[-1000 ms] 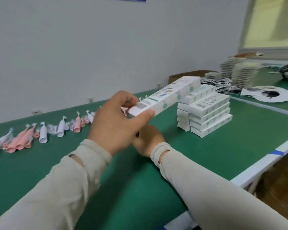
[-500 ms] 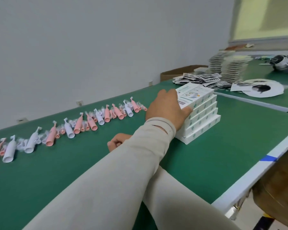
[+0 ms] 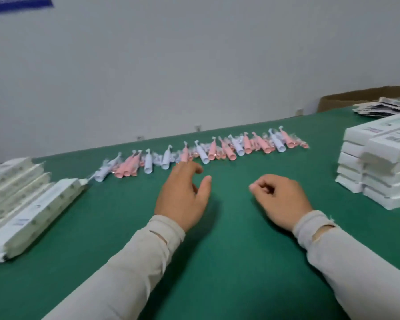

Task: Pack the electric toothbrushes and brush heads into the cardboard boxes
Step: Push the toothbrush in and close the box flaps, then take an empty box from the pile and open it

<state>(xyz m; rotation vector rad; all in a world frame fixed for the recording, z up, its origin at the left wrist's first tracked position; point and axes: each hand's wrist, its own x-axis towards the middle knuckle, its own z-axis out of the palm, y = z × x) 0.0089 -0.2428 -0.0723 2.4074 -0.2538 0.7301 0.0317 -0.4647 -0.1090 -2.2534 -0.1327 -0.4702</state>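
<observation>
A long row of pink and white electric toothbrushes [image 3: 217,151] with small wrapped brush heads lies across the far side of the green table [image 3: 217,262]. My left hand [image 3: 183,197] hovers just in front of the row with loosely spread fingers and holds nothing. My right hand [image 3: 280,199] sits to its right over the table, fingers curled in, empty. A stack of packed white boxes [image 3: 376,172] stands at the right. Flat white cartons [image 3: 26,204] lie in a pile at the left.
A brown cardboard box [image 3: 356,98] and a heap of printed leaflets [image 3: 379,109] sit at the back right by the grey wall. The table's far edge runs just behind the toothbrush row.
My left hand set the packed box on the right stack, let go and drew back to the middle near the toothbrushes. The view swung left, so the flat cartons now show.
</observation>
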